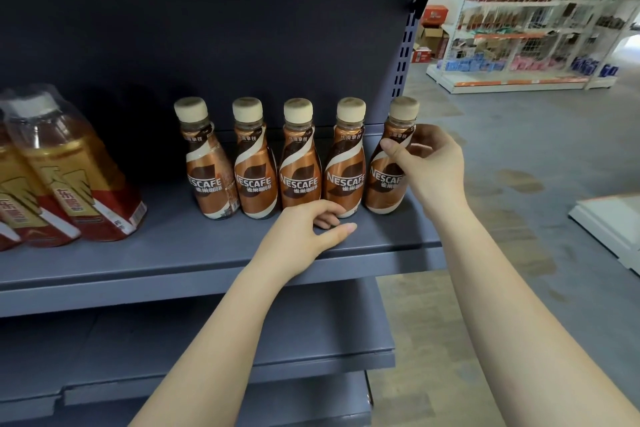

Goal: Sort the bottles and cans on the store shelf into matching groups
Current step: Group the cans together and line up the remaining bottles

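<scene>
At the far left of the grey shelf (138, 253) stood a shrink-wrapped pack of amber drink bottles (69, 177) with white caps and red and gold labels, leaning a little in this wide view and kept well apart from the coffee. To their right ran a neat row of five brown coffee bottles, all upright, long axes vertical, cream caps up and labels turned out toward the aisle: the first coffee bottle (207, 166), the second (254, 166), the third (300, 166), the fourth (346, 166) and the end bottle (389, 163) near the shelf's right edge. The left hand (304, 236) rested on the shelf board just in front of the third and fourth bottles, its fingers loosely curled and gripping nothing, fingertips close to the base of the fourth. The right hand (429, 163) held the end bottle at its shoulder and side, thumb across the front and fingers wrapped behind, a pinching grip; whether that bottle stood fully on the board could not be told. Judged from this layout, the sorting looked close to finished here: the coffees formed one matching group, the amber pack another, and little seemed left beyond settling the end bottle in line. No cans showed on this shelf.
</scene>
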